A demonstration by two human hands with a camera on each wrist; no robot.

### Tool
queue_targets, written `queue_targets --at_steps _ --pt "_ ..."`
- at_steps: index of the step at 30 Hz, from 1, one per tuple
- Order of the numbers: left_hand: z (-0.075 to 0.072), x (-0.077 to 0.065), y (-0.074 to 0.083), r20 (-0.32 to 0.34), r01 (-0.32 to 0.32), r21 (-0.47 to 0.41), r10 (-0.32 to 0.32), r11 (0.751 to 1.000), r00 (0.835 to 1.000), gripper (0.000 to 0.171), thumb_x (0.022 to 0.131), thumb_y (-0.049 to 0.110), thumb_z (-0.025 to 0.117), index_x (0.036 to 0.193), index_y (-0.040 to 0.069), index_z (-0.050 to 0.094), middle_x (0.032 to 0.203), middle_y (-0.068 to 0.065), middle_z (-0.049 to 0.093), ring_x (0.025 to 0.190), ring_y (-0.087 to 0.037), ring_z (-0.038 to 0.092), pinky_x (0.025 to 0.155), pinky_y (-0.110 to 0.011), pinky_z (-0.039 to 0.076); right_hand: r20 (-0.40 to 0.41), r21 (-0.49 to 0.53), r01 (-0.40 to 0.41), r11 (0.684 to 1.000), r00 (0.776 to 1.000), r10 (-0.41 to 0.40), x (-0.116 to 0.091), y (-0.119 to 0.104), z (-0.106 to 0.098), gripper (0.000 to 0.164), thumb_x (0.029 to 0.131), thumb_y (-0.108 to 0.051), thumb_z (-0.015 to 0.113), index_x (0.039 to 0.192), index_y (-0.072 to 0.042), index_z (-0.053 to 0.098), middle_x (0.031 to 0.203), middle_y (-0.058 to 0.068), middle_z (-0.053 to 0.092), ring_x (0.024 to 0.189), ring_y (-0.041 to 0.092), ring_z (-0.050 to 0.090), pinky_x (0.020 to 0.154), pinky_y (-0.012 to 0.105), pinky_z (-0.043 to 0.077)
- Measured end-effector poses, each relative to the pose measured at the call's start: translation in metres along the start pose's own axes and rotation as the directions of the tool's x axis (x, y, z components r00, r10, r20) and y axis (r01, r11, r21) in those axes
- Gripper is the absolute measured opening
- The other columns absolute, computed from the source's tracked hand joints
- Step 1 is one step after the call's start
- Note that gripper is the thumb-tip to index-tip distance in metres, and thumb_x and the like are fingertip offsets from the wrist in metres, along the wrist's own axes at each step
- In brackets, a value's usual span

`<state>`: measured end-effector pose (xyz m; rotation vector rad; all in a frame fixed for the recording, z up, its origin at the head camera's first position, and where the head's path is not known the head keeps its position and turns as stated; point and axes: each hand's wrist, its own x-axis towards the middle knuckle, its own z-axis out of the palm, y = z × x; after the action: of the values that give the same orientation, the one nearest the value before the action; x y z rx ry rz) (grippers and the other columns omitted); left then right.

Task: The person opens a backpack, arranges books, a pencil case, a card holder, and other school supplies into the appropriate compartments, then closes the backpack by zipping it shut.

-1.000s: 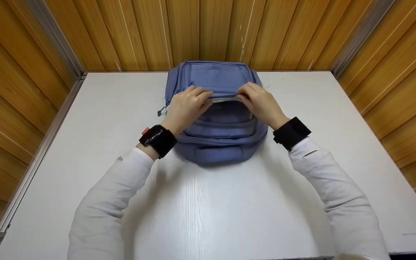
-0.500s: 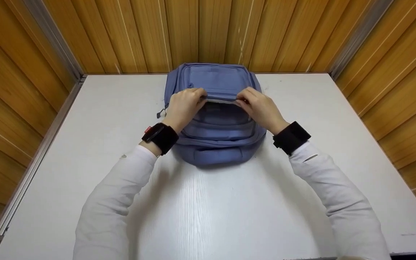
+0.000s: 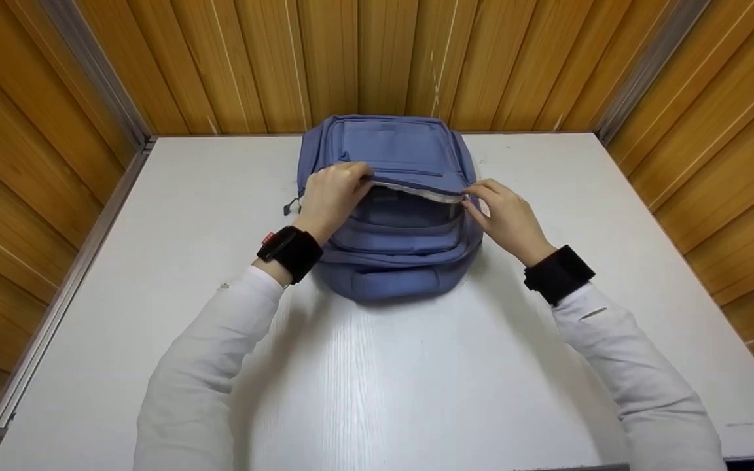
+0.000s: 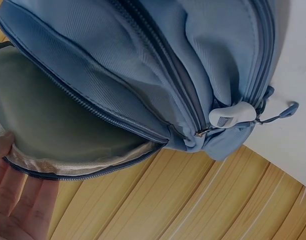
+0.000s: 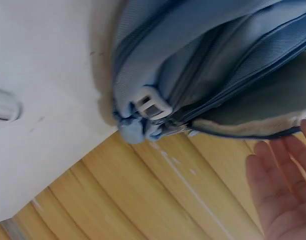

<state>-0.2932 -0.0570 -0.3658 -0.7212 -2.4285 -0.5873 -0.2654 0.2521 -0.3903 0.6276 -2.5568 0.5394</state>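
A blue backpack [image 3: 390,139] lies on the white table, its front pocket unzipped and gaping. The pocket's zippered edge [image 3: 416,190] is lifted, showing a pale lining [image 4: 68,115]. My left hand [image 3: 332,196] pinches this edge at its left part, thumb on the lining side and fingers underneath. Farther right along the same edge, my right hand [image 3: 509,219] holds it between thumb and fingertips, the other fingers extended. Pale plastic buckles [image 4: 233,115] show at the bag's sides in the wrist views.
Wood-grain panels [image 3: 383,59] stand behind and beside the white table [image 3: 377,379]. The bag sits close to the back panel. A zipper pull [image 3: 290,204] hangs out at the bag's left. A blurred pale object [image 5: 4,106] shows in the right wrist view.
My right hand has slid rightward and slightly toward me along the pocket edge, which now slants down to the right. The left hand has shifted only slightly left.
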Motion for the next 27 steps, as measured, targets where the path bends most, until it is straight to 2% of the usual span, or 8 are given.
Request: queue_targets --at_steps 4,10,12,15,17,19,23,27 --pt "0.000 -0.001 0.000 -0.002 -0.007 -0.005 0.007 1.000 1.000 0.013 0.097 0.018 0.070 0.103 0.008 0.075 0.102 -0.008 0.081 0.091 -0.027 0.078 0.076 -0.043 0.062 0.069 -0.042 -0.142 0.989 0.987 0.145 -0.022 0.018 -0.008 0.029 0.097 -0.011 0.069 0.119 0.008 0.069 0.119 0.026 0.071 0.107 0.044 0.070 0.091 0.056 0.056" --pt "0.000 -0.003 0.001 0.005 0.008 -0.002 -0.008 1.000 1.000 0.013 0.096 0.019 0.071 0.102 0.008 0.075 0.098 -0.009 0.080 0.088 -0.028 0.077 0.074 -0.045 0.062 0.192 -0.149 -0.275 0.950 0.934 0.300 -0.057 0.043 -0.017 0.034 0.096 -0.014 0.068 0.117 0.013 0.068 0.117 0.034 0.070 0.104 0.051 0.069 0.087 0.060 0.056" --pt "0.001 -0.004 0.001 0.012 0.013 -0.002 -0.013 1.000 1.000 0.013 0.096 0.019 0.071 0.102 0.008 0.075 0.097 -0.009 0.080 0.088 -0.028 0.077 0.074 -0.045 0.062 0.238 -0.174 -0.315 0.933 0.906 0.350 -0.069 0.050 -0.018 0.032 0.095 -0.016 0.069 0.109 0.013 0.070 0.106 0.033 0.071 0.090 0.048 0.069 0.076 0.056 0.056" --pt "0.002 -0.005 0.001 0.018 0.016 -0.002 -0.016 1.000 1.000 0.014 0.096 0.020 0.071 0.102 0.008 0.075 0.096 -0.009 0.080 0.087 -0.027 0.077 0.073 -0.045 0.062 0.325 -0.196 -0.384 0.902 0.843 0.429 -0.082 0.060 -0.018 0.028 0.094 -0.019 0.072 0.091 0.009 0.069 0.081 0.023 0.067 0.067 0.033 0.060 0.057 0.042 0.048" --pt "0.002 -0.006 0.000 0.018 0.017 0.000 -0.017 1.000 1.000 0.014 0.096 0.020 0.071 0.102 0.008 0.075 0.094 -0.009 0.080 0.085 -0.027 0.077 0.072 -0.044 0.062 0.371 -0.199 -0.426 0.883 0.801 0.470 -0.089 0.064 -0.018 0.026 0.092 -0.018 0.073 0.082 0.005 0.066 0.072 0.013 0.060 0.061 0.023 0.053 0.052 0.032 0.041" --pt "0.002 -0.006 0.000 0.015 0.018 0.005 -0.018 1.000 1.000 0.014 0.096 0.020 0.071 0.102 0.008 0.075 0.093 -0.008 0.080 0.083 -0.027 0.077 0.071 -0.043 0.062 0.391 -0.193 -0.450 0.872 0.779 0.489 -0.093 0.067 -0.018 0.025 0.091 -0.016 0.074 0.079 0.004 0.066 0.068 0.010 0.059 0.058 0.020 0.053 0.050 0.027 0.039" --pt "0.002 -0.005 0.000 0.010 0.011 0.012 -0.011 1.000 1.000 0.015 0.096 0.021 0.071 0.104 0.008 0.075 0.093 -0.008 0.080 0.082 -0.026 0.077 0.070 -0.043 0.062 0.370 -0.185 -0.450 0.874 0.792 0.486 -0.095 0.068 -0.018 0.020 0.089 -0.011 0.074 0.087 0.008 0.070 0.078 0.020 0.070 0.060 0.025 0.061 0.052 0.031 0.046" --pt "0.002 -0.005 -0.001 0.015 0.010 0.009 -0.010 1.000 1.000 0.015 0.096 0.021 0.071 0.104 0.008 0.075 0.093 -0.008 0.080 0.082 -0.026 0.076 0.070 -0.042 0.062 0.355 -0.194 -0.425 0.884 0.810 0.467 -0.094 0.066 -0.017 0.018 0.089 -0.007 0.072 0.092 0.011 0.071 0.084 0.026 0.072 0.065 0.031 0.064 0.057 0.040 0.051"
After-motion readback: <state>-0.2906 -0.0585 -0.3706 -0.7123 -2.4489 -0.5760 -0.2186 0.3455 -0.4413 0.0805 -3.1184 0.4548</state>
